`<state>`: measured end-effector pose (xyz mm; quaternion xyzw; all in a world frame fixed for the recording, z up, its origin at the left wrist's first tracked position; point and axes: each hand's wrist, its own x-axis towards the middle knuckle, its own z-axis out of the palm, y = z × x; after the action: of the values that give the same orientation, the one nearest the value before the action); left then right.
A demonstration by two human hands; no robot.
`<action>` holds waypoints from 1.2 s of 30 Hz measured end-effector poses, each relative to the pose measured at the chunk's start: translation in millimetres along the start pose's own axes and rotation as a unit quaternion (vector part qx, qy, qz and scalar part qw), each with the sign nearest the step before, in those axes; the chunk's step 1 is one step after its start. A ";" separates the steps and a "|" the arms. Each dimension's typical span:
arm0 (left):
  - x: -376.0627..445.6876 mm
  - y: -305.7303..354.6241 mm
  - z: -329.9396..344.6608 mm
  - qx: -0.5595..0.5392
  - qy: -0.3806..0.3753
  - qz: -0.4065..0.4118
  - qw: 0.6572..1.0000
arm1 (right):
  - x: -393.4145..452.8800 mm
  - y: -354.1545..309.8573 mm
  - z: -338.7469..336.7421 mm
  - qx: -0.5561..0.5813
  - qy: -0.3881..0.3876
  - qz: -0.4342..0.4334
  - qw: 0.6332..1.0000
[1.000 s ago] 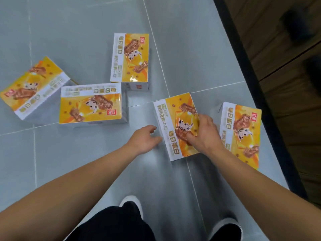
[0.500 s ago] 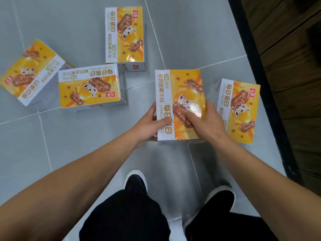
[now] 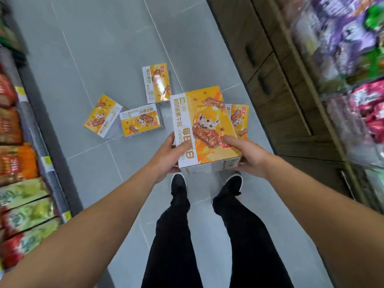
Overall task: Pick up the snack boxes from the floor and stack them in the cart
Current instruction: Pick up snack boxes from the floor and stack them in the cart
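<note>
- Head view: against half a second ago, the held snack box [image 3: 205,125] is off the floor, well above the shoes [image 3: 233,181].
- Left hand [image 3: 168,156] clamped on its near-left corner, thumb on top; right hand [image 3: 247,154] clamped on its near-right edge.
- Four boxes remain down: tilted box [image 3: 101,115] far left of the held one, flat box [image 3: 141,121] just left, far box [image 3: 156,84] beyond, fourth box [image 3: 240,119] half-hidden behind its right side.
- Judgement: first pickup done; cart not in view.
- Grey tiled floor [image 3: 99,48]; snack shelves [image 3: 18,163] left, wooden cabinets [image 3: 270,80] right.
</note>
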<state>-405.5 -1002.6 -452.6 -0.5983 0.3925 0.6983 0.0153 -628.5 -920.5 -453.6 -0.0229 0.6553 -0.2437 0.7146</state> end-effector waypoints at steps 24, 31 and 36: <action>-201.3 104.6 130.1 0.804 -0.220 0.368 0.412 | -339.0 154.6 37.9 -0.335 0.338 -0.185 0.860; -289.0 15.4 258.2 0.762 -0.276 0.514 0.281 | -399.5 332.1 35.1 -0.179 0.482 -0.083 0.853; -362.6 -76.7 348.1 0.743 -0.307 0.561 0.196 | -461.8 473.2 45.7 -0.104 0.550 -0.051 0.827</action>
<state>-551.7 -589.8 -194.3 0.3287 0.9271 0.0371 0.1764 -445.0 -342.3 -186.4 0.0072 0.9591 -0.1827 0.2161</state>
